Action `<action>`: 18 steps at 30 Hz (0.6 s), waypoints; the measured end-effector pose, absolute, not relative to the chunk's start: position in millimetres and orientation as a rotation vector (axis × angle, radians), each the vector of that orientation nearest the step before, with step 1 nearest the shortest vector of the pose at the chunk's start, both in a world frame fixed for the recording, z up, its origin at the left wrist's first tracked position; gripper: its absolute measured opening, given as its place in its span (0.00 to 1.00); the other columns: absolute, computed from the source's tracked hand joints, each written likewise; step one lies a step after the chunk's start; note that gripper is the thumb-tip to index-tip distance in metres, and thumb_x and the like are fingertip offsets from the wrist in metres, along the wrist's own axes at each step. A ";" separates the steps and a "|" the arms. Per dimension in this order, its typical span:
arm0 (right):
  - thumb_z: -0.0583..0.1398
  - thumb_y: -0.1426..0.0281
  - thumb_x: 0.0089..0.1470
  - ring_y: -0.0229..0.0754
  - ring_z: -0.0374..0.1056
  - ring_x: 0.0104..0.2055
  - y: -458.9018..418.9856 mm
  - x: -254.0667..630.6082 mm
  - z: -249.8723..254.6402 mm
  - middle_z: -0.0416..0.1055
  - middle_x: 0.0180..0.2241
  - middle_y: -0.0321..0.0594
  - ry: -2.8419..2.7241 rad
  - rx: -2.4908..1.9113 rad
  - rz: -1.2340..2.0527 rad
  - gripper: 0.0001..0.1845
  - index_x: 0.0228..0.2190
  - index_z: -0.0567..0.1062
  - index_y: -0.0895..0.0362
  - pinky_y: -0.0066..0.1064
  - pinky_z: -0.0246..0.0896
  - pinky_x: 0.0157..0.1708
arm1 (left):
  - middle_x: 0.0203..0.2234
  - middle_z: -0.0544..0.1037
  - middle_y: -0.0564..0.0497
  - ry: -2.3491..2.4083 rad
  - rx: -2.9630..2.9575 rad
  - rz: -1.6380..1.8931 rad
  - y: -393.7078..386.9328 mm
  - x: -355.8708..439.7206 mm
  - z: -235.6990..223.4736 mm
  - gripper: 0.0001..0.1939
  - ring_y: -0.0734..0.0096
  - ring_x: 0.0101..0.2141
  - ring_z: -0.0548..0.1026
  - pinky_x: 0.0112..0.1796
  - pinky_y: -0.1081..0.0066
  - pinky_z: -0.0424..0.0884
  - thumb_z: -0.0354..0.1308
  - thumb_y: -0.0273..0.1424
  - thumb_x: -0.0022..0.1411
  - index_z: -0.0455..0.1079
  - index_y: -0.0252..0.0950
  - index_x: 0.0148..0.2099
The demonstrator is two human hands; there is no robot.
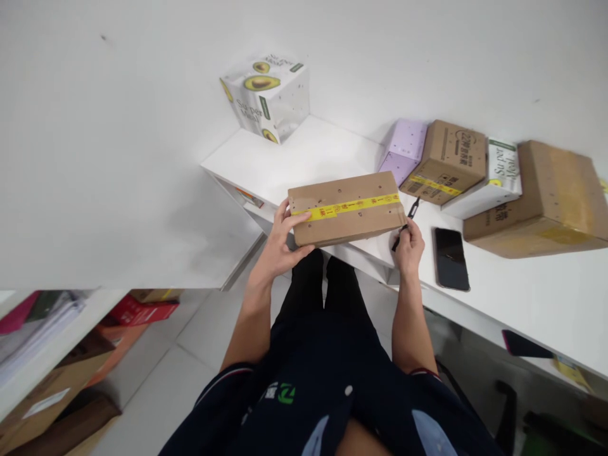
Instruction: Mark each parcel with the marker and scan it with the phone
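Note:
A long brown cardboard box (346, 221), with yellow printed tape (365, 204) along its top, sits at the white table's front edge. Small dark marks dot its top face. My left hand (280, 237) grips its left end, fingers on top and thumb below. At the right end, my right hand (409, 246) is closed around a slim black marker-like tool (415, 208), which points away from me; its exact kind is unclear. The knuckles of that hand are beside the box's near right corner. A black phone (451, 258) lies to the right of my right hand.
Along the wall stand a lilac box (403, 149), a taped brown carton (449, 158), a white avocado-print box (503, 168) and a larger carton (541, 202). Another avocado-print box (268, 98) stands at the back left. A white panel (118, 158) borders the table's left side.

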State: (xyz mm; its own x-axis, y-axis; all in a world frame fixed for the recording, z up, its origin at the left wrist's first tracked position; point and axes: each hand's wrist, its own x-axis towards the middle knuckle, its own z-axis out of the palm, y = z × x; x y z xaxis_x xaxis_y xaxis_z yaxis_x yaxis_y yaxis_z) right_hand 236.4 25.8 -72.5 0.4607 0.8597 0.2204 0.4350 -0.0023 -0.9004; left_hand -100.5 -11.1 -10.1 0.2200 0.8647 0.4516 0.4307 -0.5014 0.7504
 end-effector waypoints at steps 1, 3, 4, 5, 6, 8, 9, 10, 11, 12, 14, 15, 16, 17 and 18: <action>0.52 0.62 0.56 0.38 0.67 0.31 24.5 234.7 -73.7 0.70 0.33 0.36 -1.086 -1.577 0.519 0.23 0.48 0.77 0.54 0.36 0.68 0.39 | 0.71 0.49 0.44 1.199 1.996 1.226 -10.0 -98.8 -12.3 0.32 0.47 0.71 0.52 0.62 0.47 0.67 0.63 0.48 0.62 0.60 0.50 0.65; 0.53 0.61 0.54 0.36 0.68 0.31 22.6 230.9 -74.2 0.70 0.35 0.36 -1.002 -1.490 0.568 0.20 0.44 0.78 0.54 0.34 0.68 0.37 | 0.70 0.54 0.43 1.213 1.888 1.250 -6.1 -93.2 -19.5 0.35 0.47 0.70 0.55 0.60 0.48 0.69 0.62 0.48 0.63 0.57 0.50 0.68; 0.54 0.61 0.53 0.37 0.69 0.32 22.0 229.4 -73.8 0.70 0.35 0.37 -0.992 -1.454 0.575 0.19 0.42 0.79 0.54 0.35 0.69 0.38 | 0.69 0.56 0.42 1.220 1.816 1.264 -3.9 -89.3 -24.4 0.38 0.48 0.69 0.57 0.59 0.49 0.70 0.63 0.48 0.63 0.53 0.51 0.70; 0.55 0.60 0.52 0.38 0.70 0.34 21.5 228.3 -73.1 0.71 0.36 0.37 -0.998 -1.426 0.566 0.18 0.40 0.79 0.53 0.36 0.69 0.40 | 0.69 0.57 0.41 1.226 1.742 1.271 -1.7 -84.7 -29.9 0.42 0.48 0.68 0.60 0.59 0.49 0.71 0.63 0.48 0.62 0.48 0.51 0.72; 0.56 0.60 0.51 0.39 0.71 0.37 21.2 227.9 -72.3 0.72 0.36 0.37 -1.016 -1.407 0.550 0.17 0.38 0.79 0.53 0.37 0.69 0.43 | 0.69 0.59 0.41 1.230 1.673 1.270 0.2 -79.6 -35.3 0.45 0.49 0.66 0.64 0.58 0.49 0.72 0.64 0.48 0.61 0.45 0.51 0.73; 0.58 0.60 0.49 0.42 0.71 0.41 20.5 228.3 -70.9 0.73 0.36 0.37 -1.058 -1.385 0.528 0.16 0.35 0.80 0.53 0.40 0.67 0.49 | 0.67 0.63 0.39 1.237 1.569 1.255 1.7 -68.5 -44.1 0.47 0.51 0.61 0.70 0.56 0.50 0.73 0.64 0.50 0.61 0.43 0.49 0.74; 0.58 0.60 0.48 0.43 0.71 0.43 19.9 228.8 -70.3 0.74 0.37 0.37 -1.073 -1.376 0.535 0.15 0.35 0.81 0.53 0.41 0.66 0.51 | 0.65 0.65 0.38 1.246 1.531 1.251 1.1 -63.2 -46.3 0.46 0.51 0.60 0.72 0.55 0.52 0.74 0.63 0.51 0.61 0.46 0.48 0.73; 0.59 0.61 0.48 0.43 0.71 0.44 19.1 229.3 -69.7 0.74 0.37 0.38 -1.076 -1.365 0.554 0.15 0.34 0.81 0.52 0.42 0.65 0.52 | 0.64 0.67 0.38 1.260 1.500 1.251 -0.3 -58.4 -46.6 0.45 0.52 0.58 0.73 0.53 0.53 0.76 0.62 0.52 0.61 0.49 0.46 0.73; 0.60 0.62 0.47 0.44 0.71 0.45 18.0 229.6 -69.0 0.75 0.38 0.38 -1.070 -1.353 0.582 0.15 0.35 0.81 0.52 0.42 0.65 0.53 | 0.62 0.69 0.38 1.283 1.475 1.253 -2.5 -54.4 -44.9 0.43 0.53 0.56 0.74 0.51 0.55 0.77 0.61 0.53 0.61 0.52 0.45 0.72; 0.60 0.62 0.48 0.44 0.71 0.47 16.7 229.5 -68.2 0.76 0.40 0.38 -1.060 -1.338 0.613 0.15 0.36 0.82 0.52 0.43 0.64 0.55 | 0.61 0.71 0.39 1.314 1.458 1.254 -5.1 -51.6 -41.4 0.41 0.54 0.55 0.75 0.49 0.57 0.78 0.60 0.53 0.62 0.54 0.44 0.71; 0.60 0.62 0.50 0.45 0.72 0.50 13.4 228.0 -65.8 0.78 0.43 0.38 -1.027 -1.301 0.659 0.16 0.39 0.82 0.52 0.43 0.63 0.57 | 0.59 0.73 0.40 1.390 1.454 1.248 -11.0 -49.6 -30.2 0.38 0.58 0.51 0.77 0.44 0.62 0.79 0.58 0.53 0.64 0.56 0.45 0.70; 0.60 0.61 0.51 0.45 0.72 0.51 11.7 226.5 -64.2 0.78 0.44 0.38 -1.012 -1.280 0.670 0.16 0.41 0.82 0.52 0.44 0.63 0.57 | 0.58 0.74 0.41 1.427 1.466 1.251 -13.8 -50.3 -23.6 0.36 0.60 0.49 0.77 0.42 0.64 0.79 0.56 0.52 0.66 0.58 0.45 0.70; 0.60 0.60 0.53 0.45 0.72 0.51 9.9 224.7 -62.6 0.78 0.44 0.38 -1.003 -1.262 0.676 0.17 0.42 0.82 0.51 0.44 0.63 0.57 | 0.58 0.74 0.42 1.460 1.486 1.257 -16.5 -51.8 -17.1 0.34 0.61 0.48 0.77 0.41 0.65 0.78 0.55 0.52 0.67 0.58 0.45 0.70; 0.60 0.59 0.54 0.46 0.72 0.51 8.2 222.6 -60.8 0.78 0.44 0.38 -0.999 -1.248 0.677 0.18 0.42 0.82 0.52 0.44 0.63 0.57 | 0.58 0.75 0.42 1.485 1.513 1.269 -18.9 -53.9 -11.2 0.33 0.62 0.47 0.77 0.41 0.66 0.78 0.54 0.51 0.68 0.59 0.45 0.69; 0.60 0.57 0.55 0.46 0.73 0.51 6.6 220.4 -59.1 0.79 0.44 0.39 -1.000 -1.241 0.673 0.18 0.43 0.82 0.52 0.44 0.64 0.57 | 0.57 0.75 0.42 1.503 1.544 1.280 -21.1 -56.2 -6.4 0.32 0.62 0.47 0.77 0.42 0.66 0.77 0.53 0.51 0.69 0.59 0.45 0.69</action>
State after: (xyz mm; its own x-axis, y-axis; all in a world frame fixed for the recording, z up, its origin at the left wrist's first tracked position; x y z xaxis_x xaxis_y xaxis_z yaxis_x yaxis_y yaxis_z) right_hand 220.4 6.6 -59.1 0.4376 0.8645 0.2473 0.0959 0.2286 -0.9688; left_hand -56.2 -21.1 -6.4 -0.1199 0.9699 0.2119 0.3638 -0.1557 0.9184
